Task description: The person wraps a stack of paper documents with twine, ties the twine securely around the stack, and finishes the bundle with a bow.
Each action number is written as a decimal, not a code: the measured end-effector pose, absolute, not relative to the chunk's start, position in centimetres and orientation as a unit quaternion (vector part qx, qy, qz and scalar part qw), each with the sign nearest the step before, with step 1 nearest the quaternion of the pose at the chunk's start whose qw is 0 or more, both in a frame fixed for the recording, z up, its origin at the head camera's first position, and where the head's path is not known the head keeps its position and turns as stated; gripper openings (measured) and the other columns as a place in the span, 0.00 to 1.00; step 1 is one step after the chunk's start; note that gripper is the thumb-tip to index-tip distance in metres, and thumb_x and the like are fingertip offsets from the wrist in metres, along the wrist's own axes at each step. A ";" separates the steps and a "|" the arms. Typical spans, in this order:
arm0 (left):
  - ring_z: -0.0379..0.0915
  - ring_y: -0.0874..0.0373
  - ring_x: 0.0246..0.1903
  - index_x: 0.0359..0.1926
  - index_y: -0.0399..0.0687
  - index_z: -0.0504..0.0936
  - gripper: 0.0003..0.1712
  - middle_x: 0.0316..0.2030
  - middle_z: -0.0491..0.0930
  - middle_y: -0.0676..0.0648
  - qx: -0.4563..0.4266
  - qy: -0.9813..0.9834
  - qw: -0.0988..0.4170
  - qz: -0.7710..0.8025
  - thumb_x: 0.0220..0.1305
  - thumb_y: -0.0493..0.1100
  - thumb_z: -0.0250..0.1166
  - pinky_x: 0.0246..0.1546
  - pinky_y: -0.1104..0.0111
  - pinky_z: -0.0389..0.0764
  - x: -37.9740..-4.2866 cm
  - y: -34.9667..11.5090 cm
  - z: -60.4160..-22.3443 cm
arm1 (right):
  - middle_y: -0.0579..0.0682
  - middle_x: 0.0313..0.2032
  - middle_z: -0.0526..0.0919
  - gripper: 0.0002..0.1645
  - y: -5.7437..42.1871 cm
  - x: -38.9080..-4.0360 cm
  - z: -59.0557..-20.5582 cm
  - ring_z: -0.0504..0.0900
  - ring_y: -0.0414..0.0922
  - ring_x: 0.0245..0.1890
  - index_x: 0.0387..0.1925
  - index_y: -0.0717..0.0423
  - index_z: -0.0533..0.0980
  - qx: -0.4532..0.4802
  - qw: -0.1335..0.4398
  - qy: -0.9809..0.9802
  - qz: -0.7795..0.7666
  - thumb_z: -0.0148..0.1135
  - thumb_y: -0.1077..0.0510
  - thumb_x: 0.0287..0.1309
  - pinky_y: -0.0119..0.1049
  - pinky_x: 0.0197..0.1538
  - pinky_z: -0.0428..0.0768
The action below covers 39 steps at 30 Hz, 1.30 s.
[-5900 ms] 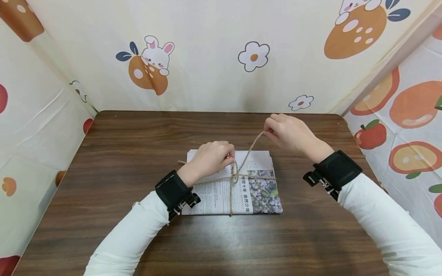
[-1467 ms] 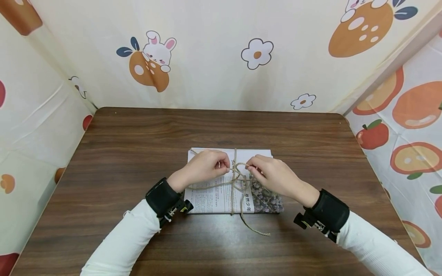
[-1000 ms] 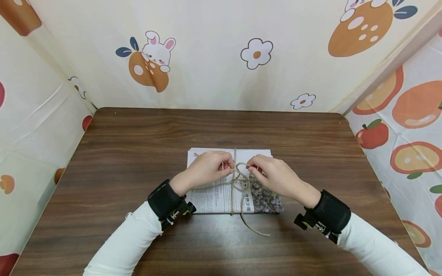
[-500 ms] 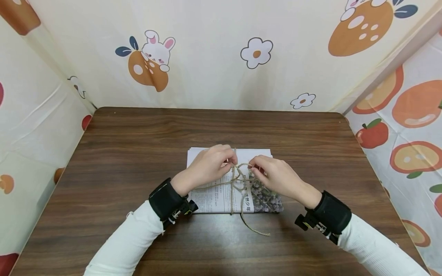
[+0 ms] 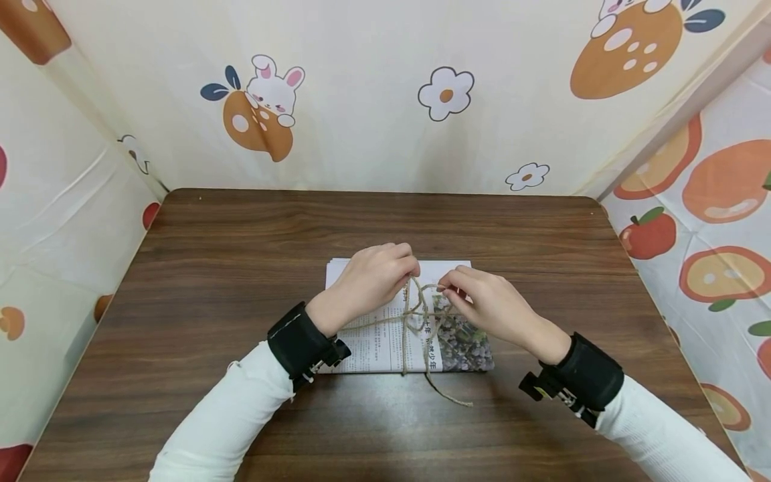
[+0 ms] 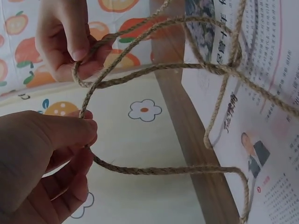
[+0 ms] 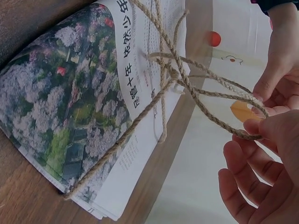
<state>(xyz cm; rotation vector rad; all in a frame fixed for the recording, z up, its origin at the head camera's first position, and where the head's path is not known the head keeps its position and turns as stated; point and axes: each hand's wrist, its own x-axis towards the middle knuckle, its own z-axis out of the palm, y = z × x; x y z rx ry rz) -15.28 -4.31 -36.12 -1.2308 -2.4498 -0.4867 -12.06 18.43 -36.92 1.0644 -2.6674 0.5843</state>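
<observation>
A folded stack of newspapers [image 5: 367,351] lies on the table, bound crosswise with jute twine [image 5: 404,348]. Over its far half my left hand [image 5: 376,278] pinches a strand between thumb and fingertips; the left wrist view shows this twine [image 6: 154,170] running from the fingers back to the paper. My right hand [image 5: 490,304], just to the right, pinches a bent loop of the same twine [image 7: 219,126], raised above the stack in the right wrist view. The crossing [image 5: 411,312] sits near the stack's middle. One loose tail [image 5: 448,398] hangs over the near edge onto the table.
The brown wood-grain table [image 5: 253,254] surrounds the stack. A pale printed cloth [image 5: 361,100] stands behind the table, with fruit-patterned cloth [image 5: 723,221] on the right. Both wrists wear black straps [image 5: 304,341] with small cameras.
Earlier the right hand pulled a strand far up and right; it then came down to a loop. Lately the left hand has risen rightward with its strand, and the right hand edged right.
</observation>
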 end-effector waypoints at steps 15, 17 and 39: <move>0.72 0.65 0.28 0.33 0.49 0.79 0.08 0.38 0.76 0.54 -0.474 -0.823 0.089 -0.299 0.53 0.32 0.64 0.29 0.75 0.72 -15.2 -2.7 -37.3 | 0.41 0.28 0.75 0.08 19.4 -11.5 -36.5 0.66 0.33 0.21 0.35 0.50 0.76 0.358 0.114 -0.911 0.172 0.59 0.65 0.54 0.27 0.24 0.66; 0.74 0.64 0.33 0.36 0.49 0.78 0.09 0.38 0.77 0.54 -0.468 -0.828 0.062 -0.303 0.53 0.34 0.65 0.34 0.74 0.74 -15.1 -2.4 -37.6 | 0.41 0.28 0.75 0.09 19.7 -11.4 -36.6 0.66 0.33 0.21 0.35 0.49 0.76 0.356 0.115 -0.912 0.171 0.59 0.65 0.54 0.27 0.24 0.66; 0.76 0.58 0.36 0.44 0.49 0.75 0.14 0.43 0.74 0.51 -0.385 -0.875 0.000 -0.293 0.55 0.37 0.64 0.29 0.72 0.73 -14.6 -3.5 -39.6 | 0.41 0.30 0.76 0.09 20.9 -11.9 -37.3 0.68 0.32 0.23 0.37 0.50 0.77 0.345 0.114 -0.915 0.176 0.58 0.65 0.54 0.29 0.26 0.69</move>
